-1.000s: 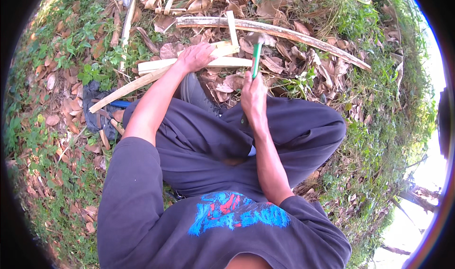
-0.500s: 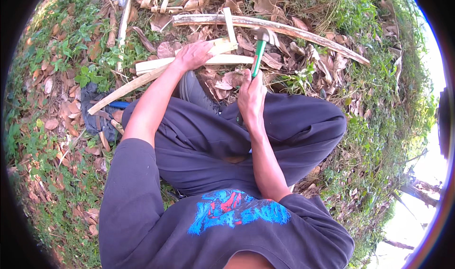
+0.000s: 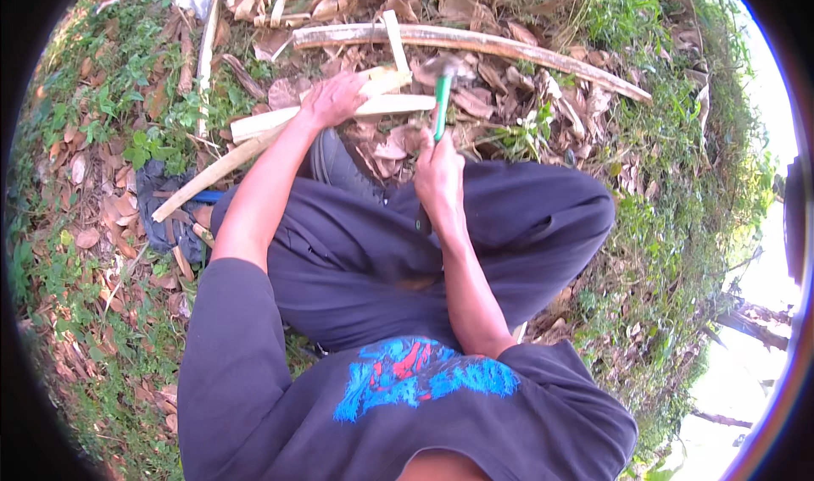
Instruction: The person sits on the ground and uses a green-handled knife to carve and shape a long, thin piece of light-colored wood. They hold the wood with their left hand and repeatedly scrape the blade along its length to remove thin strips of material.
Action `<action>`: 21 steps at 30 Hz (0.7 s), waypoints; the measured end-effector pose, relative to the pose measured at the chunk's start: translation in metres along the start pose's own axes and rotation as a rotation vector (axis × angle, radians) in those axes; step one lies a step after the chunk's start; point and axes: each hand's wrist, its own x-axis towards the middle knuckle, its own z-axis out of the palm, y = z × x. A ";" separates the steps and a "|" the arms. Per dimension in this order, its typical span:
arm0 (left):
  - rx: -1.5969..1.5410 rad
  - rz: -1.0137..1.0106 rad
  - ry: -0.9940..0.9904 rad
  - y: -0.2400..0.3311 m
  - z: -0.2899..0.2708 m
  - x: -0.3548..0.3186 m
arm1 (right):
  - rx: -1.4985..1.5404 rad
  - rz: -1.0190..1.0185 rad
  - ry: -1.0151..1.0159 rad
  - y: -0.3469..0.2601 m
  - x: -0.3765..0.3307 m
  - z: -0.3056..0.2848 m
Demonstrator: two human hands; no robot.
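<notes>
In my right hand [image 3: 439,174] is a claw hammer [image 3: 442,108] with a green handle, its metal head slightly blurred just right of the wood ends. My left hand [image 3: 337,100] is closed over a long pale wood strip [image 3: 212,172], which slants from lower left up to the right. Under that strip another pale strip [image 3: 398,105] lies nearly level, crossing it. A short thin slat [image 3: 394,40] points away from me at the far end of the held strip. Whether a nail is there is too small to tell.
A long curved stick [image 3: 483,44] lies beyond the wood among dry leaves [image 3: 398,146]. My crossed legs [image 3: 517,218] and dark shoe [image 3: 339,167] are close below. At the left are a dark plastic bag [image 3: 165,189], a blue tool part [image 3: 206,197] and another stick [image 3: 206,66].
The hammer and my right hand have moved a little left, closer to the wood ends. My left hand keeps its place on the strip. The whole view has shifted slightly.
</notes>
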 end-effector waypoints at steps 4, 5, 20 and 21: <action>0.004 -0.112 -0.135 0.011 -0.009 0.008 | -0.034 -0.036 0.058 0.032 0.012 0.019; 0.006 -0.151 -0.182 0.015 -0.016 0.012 | -0.163 -0.076 0.002 0.047 0.026 0.028; 0.007 -0.065 -0.006 0.006 -0.007 0.000 | 0.020 -0.076 0.059 0.009 0.009 0.007; -0.006 -0.064 0.021 0.008 -0.008 0.000 | 0.057 -0.078 0.063 0.011 0.011 0.006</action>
